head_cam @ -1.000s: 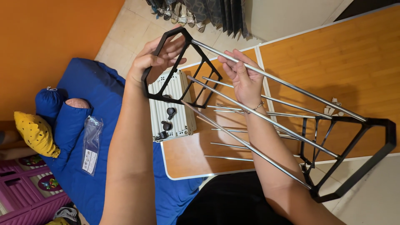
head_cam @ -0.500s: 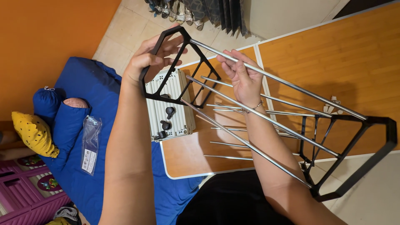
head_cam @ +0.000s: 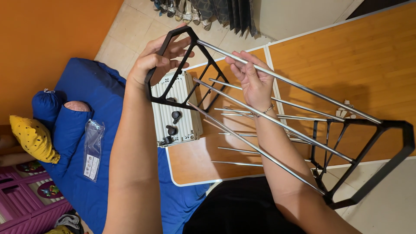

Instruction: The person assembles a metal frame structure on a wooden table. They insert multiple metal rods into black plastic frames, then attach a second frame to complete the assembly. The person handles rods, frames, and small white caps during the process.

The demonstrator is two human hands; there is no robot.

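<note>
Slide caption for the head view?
Left hand grips black end frame; right hand touches a metal rod.

Bright, even indoor light, warm cast from the orange wall (head_cam: 47, 39) and wooden desk (head_cam: 346, 60). Light seems to come from above and slightly behind the camera. Soft shadow of the rack's black end frame (head_cam: 368, 160) and metal rods (head_cam: 277, 121) falls on the desk near its right edge. Thin glare lines run along the rods. Focus sharp on both forearms and the near frame; no motion blur. Mild wide-angle stretch at the corners. Black cloth (head_cam: 242, 208) at bottom centre is underexposed, no detail.
</note>
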